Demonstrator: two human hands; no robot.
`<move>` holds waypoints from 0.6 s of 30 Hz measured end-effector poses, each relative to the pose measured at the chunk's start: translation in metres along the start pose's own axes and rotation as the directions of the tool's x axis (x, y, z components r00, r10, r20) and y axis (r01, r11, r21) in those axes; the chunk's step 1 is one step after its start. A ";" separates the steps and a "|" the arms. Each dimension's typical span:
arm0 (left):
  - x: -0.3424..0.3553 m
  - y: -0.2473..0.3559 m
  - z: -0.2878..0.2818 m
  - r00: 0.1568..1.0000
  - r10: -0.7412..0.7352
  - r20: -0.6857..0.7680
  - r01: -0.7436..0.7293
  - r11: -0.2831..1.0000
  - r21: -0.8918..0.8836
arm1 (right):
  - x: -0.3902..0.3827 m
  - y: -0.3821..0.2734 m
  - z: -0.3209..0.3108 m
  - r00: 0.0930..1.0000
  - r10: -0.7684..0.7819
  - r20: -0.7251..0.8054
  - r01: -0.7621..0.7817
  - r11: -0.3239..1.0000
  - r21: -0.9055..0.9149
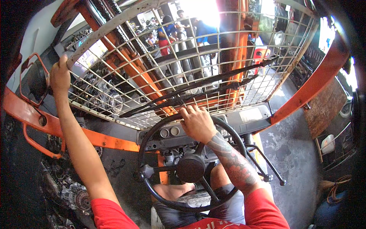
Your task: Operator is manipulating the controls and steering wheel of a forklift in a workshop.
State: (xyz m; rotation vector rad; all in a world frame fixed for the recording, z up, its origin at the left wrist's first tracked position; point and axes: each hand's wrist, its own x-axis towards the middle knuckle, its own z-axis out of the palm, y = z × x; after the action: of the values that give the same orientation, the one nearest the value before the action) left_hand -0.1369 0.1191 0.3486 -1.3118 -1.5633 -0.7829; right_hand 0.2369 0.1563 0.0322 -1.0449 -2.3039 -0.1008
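I sit behind a black steering wheel point(142, 150) with a round hub and a knob on its left side. My right hand point(197, 123) lies over the top of the rim, its fingers curled down around it. Stretched out to the far left, my left hand point(60, 77) is closed around the frame edge of a pale metal grid guard point(97, 36); its fingers are partly hidden. A dark round lamp point(37, 78) in an orange bracket is just beside that hand. Two small gauges point(169, 132) are set in the dashboard behind the wheel.
Orange mast rails point(146, 78) and dark hoses rise beyond the grid. Orange body posts point(316, 87) flank me. Black-knobbed levers point(275, 173) stand right of the wheel. Several people point(166, 34) are ahead. Engine parts point(78, 196) lie at lower left, a brown board point(326, 107) at right.
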 end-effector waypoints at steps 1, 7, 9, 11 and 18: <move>-0.001 0.001 -0.001 1.000 0.001 0.000 -0.001 1.000 -0.023 | 0.000 0.000 0.000 1.000 -0.009 0.017 0.009 1.000 0.019; -0.006 0.002 -0.002 0.987 0.138 -0.076 -0.130 0.986 0.107 | 0.000 -0.001 0.001 0.995 -0.037 -0.089 0.038 0.999 0.008; -0.007 0.004 -0.001 0.958 0.265 -0.108 -0.240 0.950 0.202 | -0.001 -0.001 0.001 0.993 -0.023 -0.120 0.020 0.999 -0.024; -0.011 0.008 0.002 0.999 -0.027 -0.035 0.027 1.000 0.013 | -0.002 -0.001 0.001 0.996 -0.033 -0.084 0.032 0.999 -0.009; -0.099 0.069 -0.006 0.942 0.033 -0.335 -0.145 0.937 -0.316 | -0.002 -0.001 0.003 0.996 -0.029 -0.085 0.027 0.999 -0.027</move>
State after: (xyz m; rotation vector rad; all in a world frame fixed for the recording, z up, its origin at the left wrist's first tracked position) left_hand -0.0682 0.0917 0.2535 -1.4000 -1.1294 -1.1829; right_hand 0.2358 0.1552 0.0287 -1.0019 -2.2462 -0.1827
